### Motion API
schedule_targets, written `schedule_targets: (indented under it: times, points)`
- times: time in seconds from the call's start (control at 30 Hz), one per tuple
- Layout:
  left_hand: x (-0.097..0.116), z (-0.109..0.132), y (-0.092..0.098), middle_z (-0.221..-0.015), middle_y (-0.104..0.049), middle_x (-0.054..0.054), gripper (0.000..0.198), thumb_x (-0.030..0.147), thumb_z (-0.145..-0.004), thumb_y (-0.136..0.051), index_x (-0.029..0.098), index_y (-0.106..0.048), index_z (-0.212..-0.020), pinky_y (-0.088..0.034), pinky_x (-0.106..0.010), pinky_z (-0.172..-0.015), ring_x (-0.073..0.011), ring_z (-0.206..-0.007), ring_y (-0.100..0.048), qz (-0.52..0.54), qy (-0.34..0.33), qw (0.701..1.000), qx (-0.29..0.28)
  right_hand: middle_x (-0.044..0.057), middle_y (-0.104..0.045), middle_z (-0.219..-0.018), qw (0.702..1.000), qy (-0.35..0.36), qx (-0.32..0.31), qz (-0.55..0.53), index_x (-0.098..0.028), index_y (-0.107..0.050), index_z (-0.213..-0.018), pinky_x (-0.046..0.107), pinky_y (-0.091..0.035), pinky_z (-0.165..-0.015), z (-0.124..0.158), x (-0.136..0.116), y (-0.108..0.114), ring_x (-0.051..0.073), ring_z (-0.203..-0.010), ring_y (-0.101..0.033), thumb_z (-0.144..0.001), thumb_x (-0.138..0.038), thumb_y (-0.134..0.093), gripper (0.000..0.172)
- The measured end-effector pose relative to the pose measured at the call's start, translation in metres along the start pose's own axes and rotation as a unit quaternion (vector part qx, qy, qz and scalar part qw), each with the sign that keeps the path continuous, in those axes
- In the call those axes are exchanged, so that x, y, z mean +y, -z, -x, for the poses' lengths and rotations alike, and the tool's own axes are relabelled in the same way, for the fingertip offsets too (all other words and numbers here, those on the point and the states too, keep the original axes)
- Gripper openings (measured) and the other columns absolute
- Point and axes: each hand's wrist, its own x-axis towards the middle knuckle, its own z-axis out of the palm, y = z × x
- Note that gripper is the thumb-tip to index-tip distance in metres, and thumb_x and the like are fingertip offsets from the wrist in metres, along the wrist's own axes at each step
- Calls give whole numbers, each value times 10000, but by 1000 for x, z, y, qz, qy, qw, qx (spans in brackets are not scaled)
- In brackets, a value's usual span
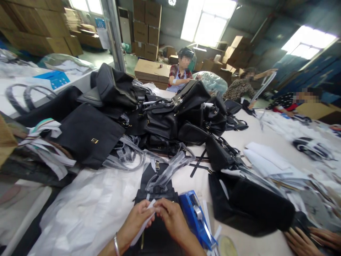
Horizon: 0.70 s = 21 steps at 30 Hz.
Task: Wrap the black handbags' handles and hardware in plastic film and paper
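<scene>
A narrow white paper strip (144,224) is pinched in my left hand (139,217), which wears a silver bangle at the wrist. My right hand (168,215) meets it at the strip's upper end, thumb and fingertips closed on that end. Both hands are above a black backpack (157,195) lying on the table, its upper straps wrapped in clear plastic film (170,170). Close by on the right stands a blue tape dispenser (195,217) with a roll in it. My forearms and hands cover much of the bag.
Black bags (165,121) are heaped across the table ahead. White foam sheeting (87,206) lies left, a large black bag (253,202) right. A tape roll (226,246) sits at the front edge. Another person's hands (301,241) are at lower right; several people work beyond.
</scene>
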Motion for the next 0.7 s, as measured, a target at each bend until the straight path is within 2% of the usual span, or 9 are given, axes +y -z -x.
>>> schedule_targets:
  times: [0.07, 0.2, 0.4, 0.57, 0.7]
  points:
    - [1, 0, 0, -668, -602, 6, 295, 436, -804, -598, 148, -567, -860, -372, -219, -545, -101, -559, -522, -5, -1, 1000, -4, -17, -624, -720, 1000, -19, -4, -10, -240, -624, -1024, 225, -403, -633, -3, 1, 1, 138, -666, -584, -866, -189, -472, 225]
    - [5, 0, 2, -652, -588, 11, 303, 439, -797, -612, 146, -568, -857, -358, -212, -536, -93, -537, -489, -3, 8, 1000, -23, -60, -596, -641, 998, -37, -16, -43, -244, -493, -1182, 210, -402, -587, -9, 9, 4, 121, -585, -554, -780, -105, -510, 426]
    - [8, -4, 11, -633, -549, 10, 235, 370, -841, -590, 138, -557, -853, -290, -192, -495, -58, -498, -410, 110, 51, 990, -68, -43, -604, -672, 986, -57, -3, -157, -212, -535, -1057, 196, -412, -528, -14, 23, -9, 105, -545, -531, -808, -183, -515, 252]
    - [9, -9, 23, -658, -492, 11, 184, 278, -862, -572, 120, -563, -956, -237, -178, -479, -31, -481, -358, 248, 118, 954, -117, -65, -538, -558, 993, -42, 59, -96, -224, -610, -1027, 191, -387, -539, -20, 33, -32, 98, -511, -514, -856, -261, -530, 192]
    - [6, -13, 31, -670, -459, 14, 149, 226, -864, -556, 114, -558, -962, -204, -171, -468, -23, -477, -360, 309, 139, 927, -160, -60, -535, -561, 996, -5, 53, -76, -229, -626, -1030, 192, -387, -540, -29, 41, -39, 100, -514, -527, -883, -298, -512, 199]
